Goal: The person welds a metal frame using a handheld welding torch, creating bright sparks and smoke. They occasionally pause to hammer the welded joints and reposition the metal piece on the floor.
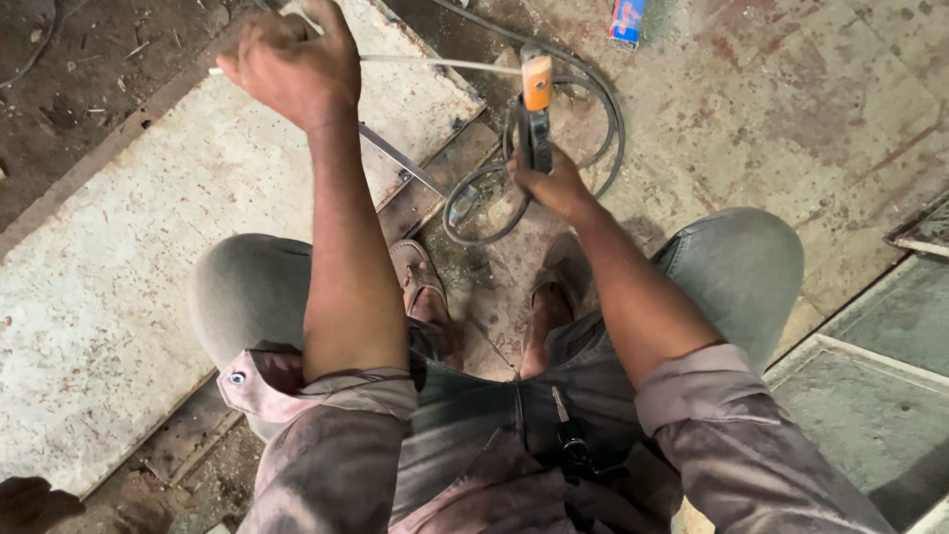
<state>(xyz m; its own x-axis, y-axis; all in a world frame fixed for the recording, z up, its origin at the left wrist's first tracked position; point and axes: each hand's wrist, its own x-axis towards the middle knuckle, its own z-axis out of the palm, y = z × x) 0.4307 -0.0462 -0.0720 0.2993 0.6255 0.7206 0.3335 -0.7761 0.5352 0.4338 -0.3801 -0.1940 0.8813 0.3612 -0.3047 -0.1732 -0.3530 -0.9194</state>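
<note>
Welding electrode holder (535,114) with an orange top stands in the right hand (556,183), grip closed; left hand (294,64) pinches the thin white rod (445,64) above a metal sheet (148,247).

The metal sheet (119,277) is matt, rough and rust-speckled; the floor (791,119) is worn, stained and dull. The electrode holder (535,109) has an orange plastic handle on dark metal, its cable (603,109) matt black rubber. Trousers (732,267) are faded grey cloth
</note>
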